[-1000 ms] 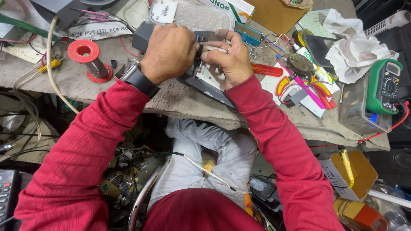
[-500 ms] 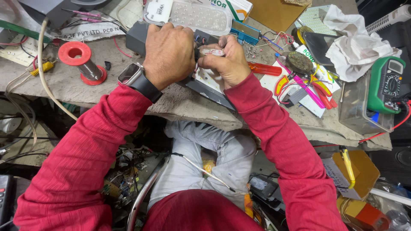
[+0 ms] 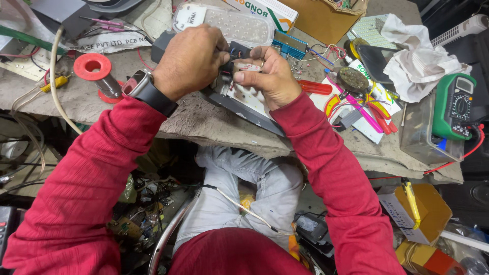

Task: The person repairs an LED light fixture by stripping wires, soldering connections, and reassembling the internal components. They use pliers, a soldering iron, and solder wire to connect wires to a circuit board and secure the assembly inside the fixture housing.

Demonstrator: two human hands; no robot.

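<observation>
My left hand (image 3: 191, 60) and my right hand (image 3: 269, 77) meet over a flat white and dark circuit assembly (image 3: 243, 106) that lies tilted on the grey workbench (image 3: 193, 119). My right hand pinches a small pale component (image 3: 248, 66) between thumb and fingers. My left hand closes on a small dark part (image 3: 228, 65) right beside it; what it grips is mostly hidden. A watch sits on my left wrist. Both arms are in red sleeves.
A red solder spool (image 3: 97, 71) stands at the left. A clear-fronted LED panel (image 3: 229, 25) lies behind my hands. A red-handled screwdriver (image 3: 316, 87), pink and red tools (image 3: 369, 109), a white rag (image 3: 417, 56) and a green multimeter (image 3: 455, 106) crowd the right.
The view has shifted down a little, so the hands sit lower in frame. Both hands stay together on the small parts, with only slight finger movement.
</observation>
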